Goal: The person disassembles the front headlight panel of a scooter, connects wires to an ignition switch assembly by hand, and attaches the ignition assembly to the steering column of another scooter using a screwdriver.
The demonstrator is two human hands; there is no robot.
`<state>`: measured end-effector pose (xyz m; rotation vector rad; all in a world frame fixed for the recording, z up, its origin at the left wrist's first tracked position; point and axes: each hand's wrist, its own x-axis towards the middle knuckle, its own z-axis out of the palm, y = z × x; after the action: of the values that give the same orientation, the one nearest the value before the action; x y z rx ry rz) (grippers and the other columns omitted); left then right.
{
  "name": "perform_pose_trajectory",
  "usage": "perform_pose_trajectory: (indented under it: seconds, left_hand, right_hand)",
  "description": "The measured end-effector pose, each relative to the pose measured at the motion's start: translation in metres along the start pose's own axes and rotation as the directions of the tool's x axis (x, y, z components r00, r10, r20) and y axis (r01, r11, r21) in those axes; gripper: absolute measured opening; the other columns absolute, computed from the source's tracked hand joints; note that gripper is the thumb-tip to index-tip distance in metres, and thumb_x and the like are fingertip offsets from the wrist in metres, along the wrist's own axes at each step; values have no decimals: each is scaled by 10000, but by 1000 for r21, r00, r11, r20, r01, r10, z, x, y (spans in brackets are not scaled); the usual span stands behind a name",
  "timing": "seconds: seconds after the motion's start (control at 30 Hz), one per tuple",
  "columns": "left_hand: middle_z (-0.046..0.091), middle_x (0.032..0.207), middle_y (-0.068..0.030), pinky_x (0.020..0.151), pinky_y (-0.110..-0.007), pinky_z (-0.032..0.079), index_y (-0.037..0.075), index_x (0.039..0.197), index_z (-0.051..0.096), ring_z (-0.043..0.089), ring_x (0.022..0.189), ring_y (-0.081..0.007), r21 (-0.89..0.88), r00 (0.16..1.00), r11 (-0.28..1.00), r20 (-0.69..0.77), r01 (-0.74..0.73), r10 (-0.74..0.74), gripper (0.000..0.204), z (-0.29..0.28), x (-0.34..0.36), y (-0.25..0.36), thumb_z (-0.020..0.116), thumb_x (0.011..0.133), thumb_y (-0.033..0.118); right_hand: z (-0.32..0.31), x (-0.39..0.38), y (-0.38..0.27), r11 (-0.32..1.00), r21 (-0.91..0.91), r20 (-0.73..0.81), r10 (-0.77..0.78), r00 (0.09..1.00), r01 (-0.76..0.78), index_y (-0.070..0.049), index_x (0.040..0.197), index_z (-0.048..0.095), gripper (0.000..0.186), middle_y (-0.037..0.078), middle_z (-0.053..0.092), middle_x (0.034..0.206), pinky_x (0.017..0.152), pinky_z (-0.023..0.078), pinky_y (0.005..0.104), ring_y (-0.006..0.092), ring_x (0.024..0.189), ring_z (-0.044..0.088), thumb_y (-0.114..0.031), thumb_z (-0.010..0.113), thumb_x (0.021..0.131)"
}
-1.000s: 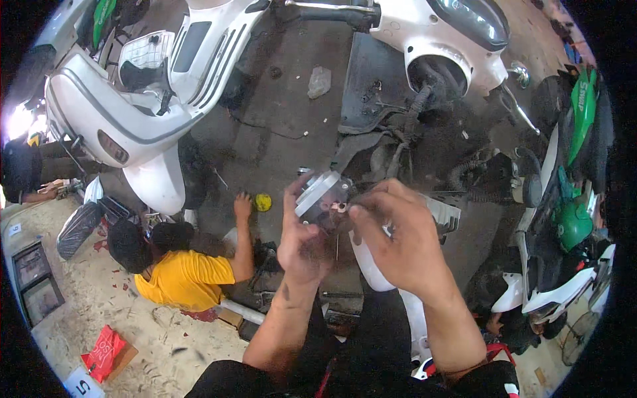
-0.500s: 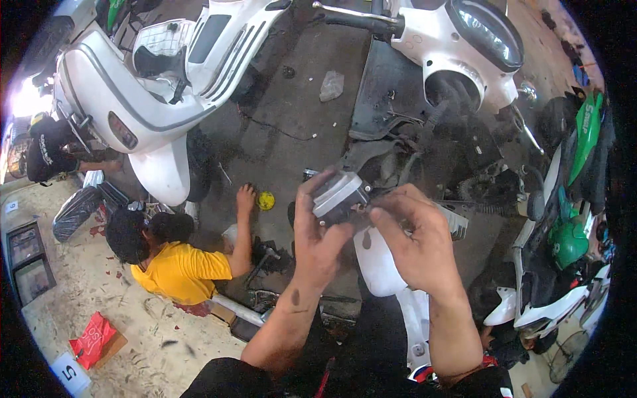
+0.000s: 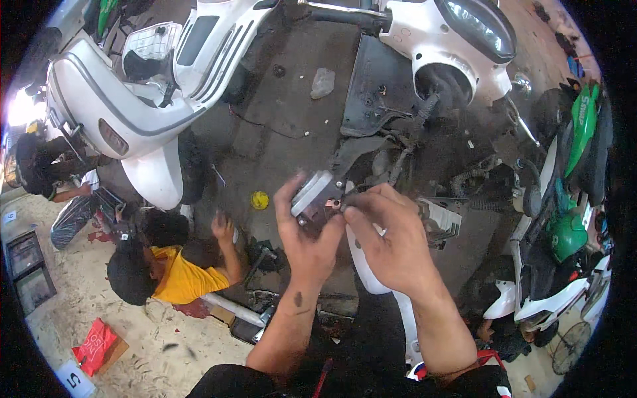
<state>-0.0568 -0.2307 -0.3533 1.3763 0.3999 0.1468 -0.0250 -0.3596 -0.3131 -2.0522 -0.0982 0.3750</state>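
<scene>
Cradled in my left hand (image 3: pixel 304 247) is a dark boxy part with a light-grey metal edge (image 3: pixel 314 192), tilted in front of me. A screw head shows near its upper corner and coppery contacts on its right side. My right hand (image 3: pixel 390 240) is closed in a pinch against that side, by the contacts. Whatever lies between its thumb and fingertips is too small or hidden to make out. Below the hands, a white curved panel (image 3: pixel 366 265) is partly covered by my right hand and forearm.
A white scooter body (image 3: pixel 126 113) stands at the left, and a stripped scooter with a white front cover (image 3: pixel 451 40) at the right. A co-worker in a yellow shirt (image 3: pixel 186 275) crouches at the left near a yellow round object (image 3: pixel 259 200). Green panels (image 3: pixel 567 235) lie at far right.
The boxy part has turned in my left hand, so its contact side shows more. Both hands have shifted slightly left. The co-worker's hand has drawn back from the yellow round object.
</scene>
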Motion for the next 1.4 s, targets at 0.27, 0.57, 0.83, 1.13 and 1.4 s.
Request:
perform_pose_trajectory:
  seconds: [0.27,0.57,0.83,1.13,1.4]
  left_hand:
    - [570,1145,-139,864,-297,488,18,1306,429,581,979,-170,-142,989,986,-109,87,-103,564,3,7,-2,582,767,-46]
    - [494,1216,-156,954,-331,432,9,1310,405,540,1073,-259,-294,982,952,-141,81,-127,555,7,7,-17,531,770,-8]
    - [299,1428,-249,977,-360,424,110,1335,260,517,1116,-228,-20,953,972,-201,-235,227,562,6,-7,-36,617,902,80]
    - [388,1361,-195,977,-361,445,58,1318,379,490,1195,-235,8,985,985,-25,-172,172,600,2,3,-22,687,804,41]
    - [468,1325,-137,1001,-351,421,50,1300,419,498,1189,-238,-190,991,976,-91,-110,94,575,13,15,-26,595,755,5]
  right_hand:
    - [0,-1,0,996,84,52,28,998,-32,-14,960,654,176,127,575,866,867,374,423,325,888,572,-161,615,871]
    - [-9,3,-2,999,19,28,-31,999,31,-20,975,657,178,132,582,879,844,377,419,317,890,576,-160,615,873]
    - [-7,13,-2,994,106,78,21,997,-29,-19,1014,651,202,143,595,906,852,387,406,330,923,582,-170,597,890]
    - [-8,14,-4,991,130,80,24,997,-34,-5,1023,646,236,154,614,915,836,437,403,342,914,597,-202,584,908]
    - [-3,10,7,966,259,-32,33,999,-23,-13,1020,654,201,165,645,912,740,489,355,317,839,632,-113,674,847]
